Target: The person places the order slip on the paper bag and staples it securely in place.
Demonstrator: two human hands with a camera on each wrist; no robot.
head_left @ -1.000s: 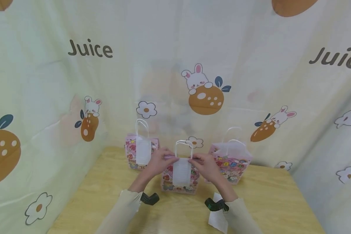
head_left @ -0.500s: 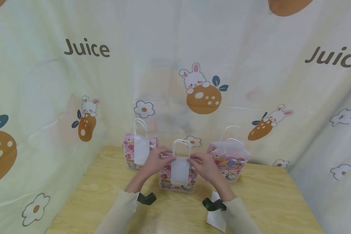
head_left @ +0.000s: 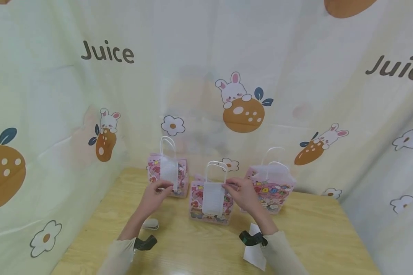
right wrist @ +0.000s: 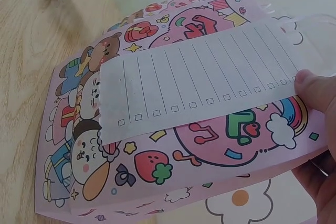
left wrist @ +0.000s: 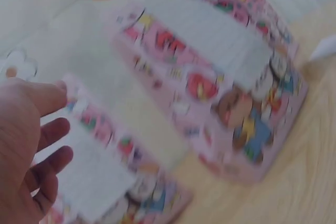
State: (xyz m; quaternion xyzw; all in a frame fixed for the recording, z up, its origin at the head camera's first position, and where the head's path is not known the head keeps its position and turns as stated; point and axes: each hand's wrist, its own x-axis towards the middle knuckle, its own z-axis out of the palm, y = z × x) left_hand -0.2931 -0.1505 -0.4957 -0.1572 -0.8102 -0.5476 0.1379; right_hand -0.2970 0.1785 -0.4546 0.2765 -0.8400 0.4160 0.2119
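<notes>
In the head view a pink gift bag with cartoon animals and white handles stands upright at the middle. A white lined checklist sheet lies on its front, against the top edge. My right hand pinches the bag's top edge at the right corner, thumb in front, near the sheet. My left hand is off the bag and holds nothing, its fingers loosely bent. It overlaps the lower part of the left gift bag in the head view; that bag bears a similar white sheet.
A third pink gift bag, its top spread wide, stands at the right. A loose white paper lies near my right wrist. A small white object sits beside my left forearm on the wooden table. A printed curtain hangs behind.
My left hand has let go of the middle bag's top edge and moved left and down, revealing the small white object. My right hand keeps its pinch at the bag's corner.
</notes>
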